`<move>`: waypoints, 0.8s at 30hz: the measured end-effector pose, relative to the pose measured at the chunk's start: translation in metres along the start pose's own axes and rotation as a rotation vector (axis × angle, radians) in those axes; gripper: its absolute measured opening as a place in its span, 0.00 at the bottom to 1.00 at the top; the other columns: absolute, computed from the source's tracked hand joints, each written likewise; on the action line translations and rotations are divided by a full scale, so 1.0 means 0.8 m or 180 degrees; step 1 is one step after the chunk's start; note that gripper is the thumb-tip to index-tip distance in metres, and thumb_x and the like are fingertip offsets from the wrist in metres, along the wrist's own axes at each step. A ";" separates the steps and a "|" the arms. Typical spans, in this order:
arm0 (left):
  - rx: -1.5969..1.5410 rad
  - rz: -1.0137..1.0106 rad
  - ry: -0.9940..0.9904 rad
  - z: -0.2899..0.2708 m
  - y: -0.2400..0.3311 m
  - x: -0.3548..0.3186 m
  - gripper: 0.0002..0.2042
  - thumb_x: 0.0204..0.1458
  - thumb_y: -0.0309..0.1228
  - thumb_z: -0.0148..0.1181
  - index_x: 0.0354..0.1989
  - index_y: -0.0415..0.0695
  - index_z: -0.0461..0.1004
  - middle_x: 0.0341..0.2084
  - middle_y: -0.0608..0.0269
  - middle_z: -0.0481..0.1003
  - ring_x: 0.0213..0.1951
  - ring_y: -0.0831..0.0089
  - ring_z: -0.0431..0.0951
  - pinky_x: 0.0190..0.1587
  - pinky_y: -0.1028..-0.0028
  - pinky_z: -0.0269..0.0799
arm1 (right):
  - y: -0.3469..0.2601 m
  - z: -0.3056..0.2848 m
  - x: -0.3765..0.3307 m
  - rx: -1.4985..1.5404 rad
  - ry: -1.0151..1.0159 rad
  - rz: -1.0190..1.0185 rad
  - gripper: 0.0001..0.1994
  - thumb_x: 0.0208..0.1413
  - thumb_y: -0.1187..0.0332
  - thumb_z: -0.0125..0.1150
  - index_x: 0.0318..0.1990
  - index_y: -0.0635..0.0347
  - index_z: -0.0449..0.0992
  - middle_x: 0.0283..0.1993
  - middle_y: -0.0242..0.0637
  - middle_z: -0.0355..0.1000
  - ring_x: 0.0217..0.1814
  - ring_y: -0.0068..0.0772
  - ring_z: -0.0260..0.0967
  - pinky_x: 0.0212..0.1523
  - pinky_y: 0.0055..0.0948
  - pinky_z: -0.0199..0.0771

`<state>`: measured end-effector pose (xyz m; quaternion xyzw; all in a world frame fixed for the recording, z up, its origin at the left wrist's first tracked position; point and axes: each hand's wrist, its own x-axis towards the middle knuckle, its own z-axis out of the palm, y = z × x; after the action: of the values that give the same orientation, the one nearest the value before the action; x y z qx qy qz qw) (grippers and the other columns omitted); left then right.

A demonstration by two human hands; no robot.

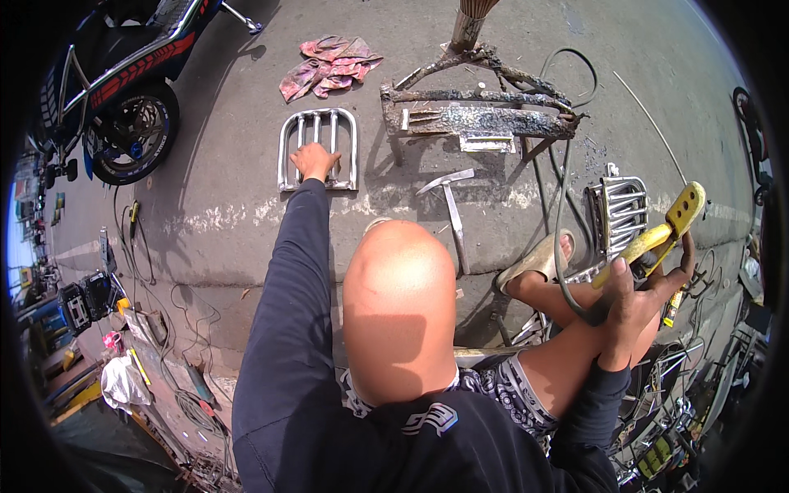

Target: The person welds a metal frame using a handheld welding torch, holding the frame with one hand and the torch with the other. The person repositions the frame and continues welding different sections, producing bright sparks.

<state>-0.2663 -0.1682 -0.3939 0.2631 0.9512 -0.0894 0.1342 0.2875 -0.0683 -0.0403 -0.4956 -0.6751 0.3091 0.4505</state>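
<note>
A flat rack of shiny metal tubes (352,140), with a rounded top and several inner bars, lies on the pavement ahead and to the left. My left hand (314,162) reaches down onto it, its fingers closed about the middle bars. At the right, my right hand (637,308) grips a yellow welding electrode holder (686,209) by its handle, raised above my right leg. A long thin welding rod (651,121) sticks out of the holder's jaws, pointing away. The dark welding cable (565,271) runs from the handle across my leg.
A chipping hammer (452,214) lies before my knee. Beyond stands a spatter-crusted metal stand (481,119). Stacked metal racks (622,214) sit at the right, near my sandalled foot (538,261). A stained rag (330,67) and a parked motorcycle (123,107) are farther left.
</note>
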 end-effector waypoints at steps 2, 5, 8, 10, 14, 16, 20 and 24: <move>0.0218 -0.0029 0.0146 0.006 0.004 -0.010 0.37 0.45 0.63 0.75 0.53 0.43 0.85 0.54 0.50 0.83 0.59 0.54 0.81 0.68 0.51 0.61 | 0.003 -0.002 0.002 -0.0091 0.0035 0.0013 0.57 0.46 0.59 0.84 0.78 0.52 0.47 0.66 0.52 0.66 0.59 0.40 0.74 0.59 0.35 0.77; 0.0120 -0.0019 0.0285 0.011 0.005 -0.020 0.38 0.45 0.64 0.74 0.53 0.42 0.85 0.56 0.50 0.81 0.60 0.54 0.79 0.68 0.52 0.60 | 0.001 -0.004 0.003 -0.0092 -0.0059 0.0083 0.56 0.48 0.58 0.83 0.78 0.53 0.47 0.68 0.51 0.64 0.60 0.41 0.73 0.61 0.36 0.77; 0.0055 -0.0008 0.0291 0.006 0.003 -0.031 0.44 0.46 0.66 0.73 0.60 0.38 0.79 0.61 0.45 0.76 0.67 0.52 0.72 0.69 0.49 0.59 | -0.007 -0.001 0.002 0.0009 -0.0092 0.0155 0.53 0.51 0.61 0.81 0.78 0.55 0.47 0.70 0.51 0.62 0.61 0.41 0.72 0.62 0.38 0.76; -0.0188 -0.0144 0.0444 0.003 0.006 -0.048 0.46 0.47 0.67 0.72 0.63 0.36 0.76 0.62 0.42 0.74 0.68 0.50 0.68 0.69 0.48 0.58 | -0.015 0.003 0.001 0.0206 -0.0062 0.0424 0.53 0.51 0.67 0.82 0.78 0.51 0.46 0.64 0.52 0.68 0.55 0.37 0.76 0.56 0.34 0.79; -0.1367 -0.0068 0.0932 0.011 0.016 -0.130 0.40 0.53 0.56 0.71 0.67 0.38 0.71 0.62 0.41 0.71 0.69 0.43 0.64 0.70 0.43 0.54 | -0.020 0.010 0.009 0.0253 -0.0090 0.0453 0.50 0.55 0.72 0.79 0.78 0.52 0.46 0.61 0.48 0.72 0.55 0.35 0.75 0.53 0.31 0.80; -0.1720 0.0106 0.1052 0.033 0.018 -0.198 0.29 0.60 0.46 0.68 0.64 0.39 0.75 0.57 0.45 0.76 0.64 0.53 0.72 0.67 0.50 0.63 | -0.023 0.004 0.006 0.0455 -0.0247 0.0540 0.49 0.56 0.73 0.77 0.78 0.52 0.46 0.61 0.48 0.72 0.54 0.34 0.76 0.50 0.29 0.81; -0.2508 0.0651 0.0913 0.074 -0.030 -0.341 0.25 0.63 0.42 0.65 0.62 0.38 0.76 0.52 0.46 0.77 0.59 0.58 0.75 0.64 0.56 0.67 | -0.021 -0.009 0.004 0.1022 -0.0443 0.0642 0.46 0.60 0.75 0.72 0.79 0.53 0.46 0.61 0.47 0.72 0.53 0.32 0.76 0.46 0.28 0.81; -0.3388 0.1140 -0.0005 0.082 -0.130 -0.475 0.20 0.66 0.38 0.62 0.60 0.36 0.77 0.48 0.48 0.79 0.55 0.64 0.78 0.61 0.61 0.71 | -0.003 -0.020 0.001 0.1450 -0.0268 0.0519 0.45 0.62 0.80 0.68 0.80 0.55 0.45 0.65 0.49 0.70 0.63 0.35 0.74 0.55 0.32 0.84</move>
<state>0.0065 -0.4528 -0.3308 0.3165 0.8055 0.4270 0.2623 0.3010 -0.0689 -0.0316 -0.4208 -0.5640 0.5091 0.4956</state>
